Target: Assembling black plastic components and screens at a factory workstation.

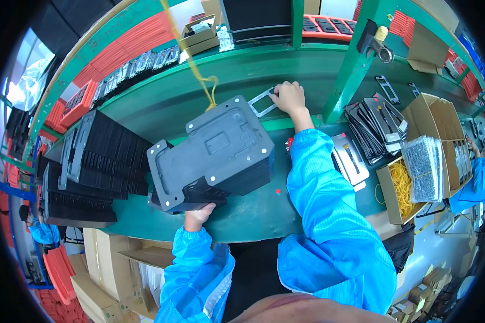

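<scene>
In front of me stands a tall stack of black moulded plastic trays [217, 142], its top tray recessed with pale round dots near its corners. My left hand [199, 214] is closed at the stack's lower near edge, its thumb showing and the other fingers hidden beneath. Beyond the stack's far right corner, my right hand [290, 97] pinches one end of a thin, silvery rectangular frame [262, 103]. Right of my right forearm lie flat grey panels [350, 160] and a pile of dark flat panels [376, 126].
More black tray stacks [105, 156] stand at left. A yellow strap [191, 59] hangs over the middle stack. A green post [346, 75] rises beyond my right hand. At right are a carton of yellow bands [399, 188], bubble-wrapped packs [423, 169] and a larger carton [439, 121].
</scene>
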The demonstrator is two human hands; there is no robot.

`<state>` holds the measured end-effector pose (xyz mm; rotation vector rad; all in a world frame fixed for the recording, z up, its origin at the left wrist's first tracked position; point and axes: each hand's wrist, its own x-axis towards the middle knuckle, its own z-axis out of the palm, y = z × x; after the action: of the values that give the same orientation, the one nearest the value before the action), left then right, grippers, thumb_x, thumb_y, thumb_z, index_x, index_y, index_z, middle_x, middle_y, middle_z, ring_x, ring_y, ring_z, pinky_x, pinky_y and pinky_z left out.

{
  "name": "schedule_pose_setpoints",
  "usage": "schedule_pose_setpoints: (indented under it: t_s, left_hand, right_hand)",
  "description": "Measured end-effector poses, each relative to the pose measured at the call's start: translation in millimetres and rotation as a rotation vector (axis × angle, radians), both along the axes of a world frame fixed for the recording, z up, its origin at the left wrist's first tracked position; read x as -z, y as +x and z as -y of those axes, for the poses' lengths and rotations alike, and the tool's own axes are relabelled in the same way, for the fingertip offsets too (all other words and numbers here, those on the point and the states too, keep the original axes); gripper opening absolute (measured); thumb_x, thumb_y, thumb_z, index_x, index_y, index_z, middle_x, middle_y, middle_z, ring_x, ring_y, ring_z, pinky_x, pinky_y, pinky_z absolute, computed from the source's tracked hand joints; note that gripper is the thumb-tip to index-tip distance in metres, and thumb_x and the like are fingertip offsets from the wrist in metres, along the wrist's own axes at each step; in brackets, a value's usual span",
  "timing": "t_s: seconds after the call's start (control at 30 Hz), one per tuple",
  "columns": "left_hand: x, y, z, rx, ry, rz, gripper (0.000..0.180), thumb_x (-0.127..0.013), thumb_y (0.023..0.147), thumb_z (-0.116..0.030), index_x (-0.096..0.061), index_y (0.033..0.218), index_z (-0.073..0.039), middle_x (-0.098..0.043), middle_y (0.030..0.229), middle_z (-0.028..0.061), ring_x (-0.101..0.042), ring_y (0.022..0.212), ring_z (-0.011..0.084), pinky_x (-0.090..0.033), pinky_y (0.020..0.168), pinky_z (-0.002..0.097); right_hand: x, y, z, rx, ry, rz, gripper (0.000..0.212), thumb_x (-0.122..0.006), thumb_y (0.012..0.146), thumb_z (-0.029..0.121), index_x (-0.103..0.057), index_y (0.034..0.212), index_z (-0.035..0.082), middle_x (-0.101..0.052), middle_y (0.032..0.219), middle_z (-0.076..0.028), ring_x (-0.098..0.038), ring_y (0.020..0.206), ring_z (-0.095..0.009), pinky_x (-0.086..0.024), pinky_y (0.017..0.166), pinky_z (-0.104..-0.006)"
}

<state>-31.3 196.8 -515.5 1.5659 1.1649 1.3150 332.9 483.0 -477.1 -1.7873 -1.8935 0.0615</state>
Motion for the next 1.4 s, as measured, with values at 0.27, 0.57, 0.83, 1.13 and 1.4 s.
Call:
schedule_pose_setpoints:
  t_s: [0.27, 0.57, 0.83, 1.13, 1.4]
  left_hand:
    - [-11.4, 0.9, 4.9, 0.015, -0.157, -0.156, 0.060, -0.083, 0.079, -0.034, -0.062, 0.124, 0.000, -0.066, 0.118, 0.0080, -0.061, 0.108, 0.0239, -0.049, 0.097, 0.0390]
    - [-28.6, -6.1, 12.0, -0.001, -0.056, -0.063, 0.063, -0.088, 0.067, -0.014, -0.063, 0.122, 0.000, -0.068, 0.117, 0.0124, -0.065, 0.104, 0.0264, -0.051, 0.095, 0.0414]
    - [-149.8, -3.9, 2.3, 0.015, 0.411, 0.160, 0.131, -0.096, 0.060, -0.037, -0.020, 0.161, -0.001, -0.039, 0.148, 0.0227, -0.050, 0.132, 0.0377, -0.040, 0.111, 0.0455]
    - [-227.5, -21.5, 34.7, -0.033, 0.345, -0.500, 0.116, -0.094, 0.060, -0.042, -0.037, 0.154, -0.004, -0.044, 0.142, 0.0214, -0.053, 0.130, 0.0381, -0.042, 0.111, 0.0458]
    - [-217.2, -11.8, 23.4, 0.017, 0.477, -0.798, 0.106, -0.091, 0.067, -0.041, -0.038, 0.152, -0.004, -0.045, 0.140, 0.0220, -0.055, 0.125, 0.0394, -0.047, 0.105, 0.0482]
  right_hand:
    - [1.1, -4.8, 10.4, 0.139, -0.158, 0.147, 0.026, -0.075, 0.077, 0.032, -0.079, 0.089, 0.010, -0.076, 0.094, -0.017, -0.072, 0.091, -0.036, -0.055, 0.086, -0.0462]
    - [-164.6, 11.4, 140.9, 0.064, 0.315, -0.866, 0.027, -0.074, 0.085, 0.022, -0.073, 0.091, -0.005, -0.074, 0.079, -0.008, -0.067, 0.075, -0.012, -0.052, 0.070, -0.0277]
    - [-240.8, -125.4, 264.6, -0.306, 0.076, -0.220, 0.017, -0.076, 0.083, 0.015, -0.072, 0.084, -0.002, -0.067, 0.069, -0.011, -0.064, 0.064, -0.019, -0.051, 0.064, -0.0324]
    - [-233.9, -165.5, 300.9, -0.331, 0.255, 0.216, 0.026, -0.075, 0.088, 0.023, -0.073, 0.076, 0.000, -0.066, 0.079, -0.011, -0.059, 0.081, -0.030, -0.048, 0.076, -0.0436]
    - [-207.4, -95.5, 275.6, -0.404, 0.364, -0.052, 0.022, -0.069, 0.093, 0.020, -0.076, 0.096, -0.001, -0.066, 0.090, -0.012, -0.060, 0.091, -0.031, -0.048, 0.082, -0.0404]
